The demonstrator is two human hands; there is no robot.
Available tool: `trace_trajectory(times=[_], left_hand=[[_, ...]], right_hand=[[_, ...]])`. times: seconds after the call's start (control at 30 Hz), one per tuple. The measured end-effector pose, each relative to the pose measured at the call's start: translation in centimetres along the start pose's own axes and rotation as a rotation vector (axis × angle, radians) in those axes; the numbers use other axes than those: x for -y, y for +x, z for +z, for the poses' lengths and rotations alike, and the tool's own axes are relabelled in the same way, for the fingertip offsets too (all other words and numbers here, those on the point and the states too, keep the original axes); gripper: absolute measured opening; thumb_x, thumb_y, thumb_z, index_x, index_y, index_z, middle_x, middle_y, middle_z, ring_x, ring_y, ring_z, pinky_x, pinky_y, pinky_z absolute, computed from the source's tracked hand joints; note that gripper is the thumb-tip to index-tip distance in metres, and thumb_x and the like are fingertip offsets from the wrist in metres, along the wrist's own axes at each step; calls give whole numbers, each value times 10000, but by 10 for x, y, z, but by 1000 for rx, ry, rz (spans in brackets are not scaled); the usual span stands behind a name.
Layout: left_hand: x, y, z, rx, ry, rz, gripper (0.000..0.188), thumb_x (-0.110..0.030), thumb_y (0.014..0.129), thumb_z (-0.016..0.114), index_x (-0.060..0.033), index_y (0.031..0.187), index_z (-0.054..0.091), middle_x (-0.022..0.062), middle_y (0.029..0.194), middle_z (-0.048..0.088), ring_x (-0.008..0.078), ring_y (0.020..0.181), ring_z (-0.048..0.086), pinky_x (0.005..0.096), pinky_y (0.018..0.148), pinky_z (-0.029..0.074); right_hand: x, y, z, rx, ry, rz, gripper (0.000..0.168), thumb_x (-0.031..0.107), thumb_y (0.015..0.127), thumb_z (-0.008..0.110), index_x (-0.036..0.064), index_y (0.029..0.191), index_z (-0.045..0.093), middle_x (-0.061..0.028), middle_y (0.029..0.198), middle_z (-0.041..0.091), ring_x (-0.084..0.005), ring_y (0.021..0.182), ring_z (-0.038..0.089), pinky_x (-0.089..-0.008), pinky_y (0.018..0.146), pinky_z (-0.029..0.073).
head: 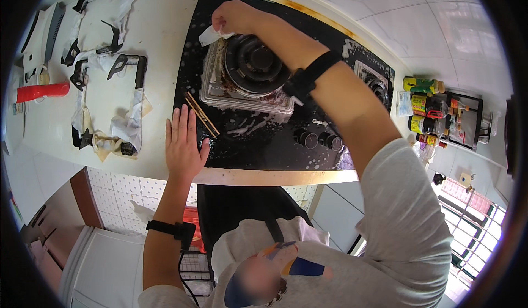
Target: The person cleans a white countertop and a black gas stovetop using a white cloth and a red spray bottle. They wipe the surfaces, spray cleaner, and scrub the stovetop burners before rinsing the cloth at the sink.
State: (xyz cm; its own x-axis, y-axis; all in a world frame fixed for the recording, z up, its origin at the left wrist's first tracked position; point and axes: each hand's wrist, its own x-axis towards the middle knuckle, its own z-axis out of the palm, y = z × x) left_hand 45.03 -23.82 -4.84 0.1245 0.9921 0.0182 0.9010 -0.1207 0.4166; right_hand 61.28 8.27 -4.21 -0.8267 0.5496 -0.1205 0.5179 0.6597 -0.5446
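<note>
My right hand [236,17] grips a crumpled white wipe [212,36] at the far left corner of the metal drip tray [214,79] around the left gas burner [260,62]. My left hand [181,141] lies flat, palm down, across the left edge of the black glass cooktop [255,143], fingers extended and holding nothing. A pair of wooden chopsticks [202,114] rests on the glass just beside its fingertips. Soapy foam and wet streaks spot the cooktop, and brown grime marks the tray.
Two black pan supports [141,73], draped with wet white paper, lie on the counter [163,40] at left. Beyond them is a red object [43,91]. Control knobs [306,139] sit at the cooktop's front. Several sauce bottles [425,105] and a black rack [464,120] stand at right.
</note>
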Motion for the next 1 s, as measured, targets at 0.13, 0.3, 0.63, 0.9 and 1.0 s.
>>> trace_trajectory(times=[0.13,0.3,0.63,0.9,1.0], left_hand=[[1,-1,2,-7,4,-2,705,-215,789,603,15,1395,327,173,1478,282,354,1375,249,490,1118,199],[2,-2,1,3,5,-15,701,-264,794,595,3,1392,345,170,1472,300,335,1368,270,497,1114,210],[5,-6,3,-13,-3,-7,706,-258,787,597,-5,1395,343,167,1477,291,338,1371,262,503,1114,206],[2,-4,2,-44,-20,0,692,-201,779,600,-4,1391,342,157,1480,288,348,1370,261,489,1115,210],[3,-5,2,-46,-21,-1,692,-204,782,598,-9,1393,339,154,1481,285,345,1372,256,489,1117,205]], right_hand=[[-51,-28,-22,22,-127,54,132,77,661,686,123,784,702,-100,751,673,-246,703,642,-366,697,505],[-45,-58,-33,-40,-165,296,94,84,699,689,140,774,690,-83,746,663,-224,711,636,-344,687,502],[-60,-45,-30,9,6,184,205,59,660,726,85,846,642,-29,745,632,-167,714,589,-333,656,479],[-31,-209,33,-631,84,365,80,11,750,678,70,803,685,-85,919,606,-233,818,616,-293,719,493],[33,-235,70,-614,108,530,51,1,747,640,41,727,615,-91,841,567,-264,752,600,-312,653,476]])
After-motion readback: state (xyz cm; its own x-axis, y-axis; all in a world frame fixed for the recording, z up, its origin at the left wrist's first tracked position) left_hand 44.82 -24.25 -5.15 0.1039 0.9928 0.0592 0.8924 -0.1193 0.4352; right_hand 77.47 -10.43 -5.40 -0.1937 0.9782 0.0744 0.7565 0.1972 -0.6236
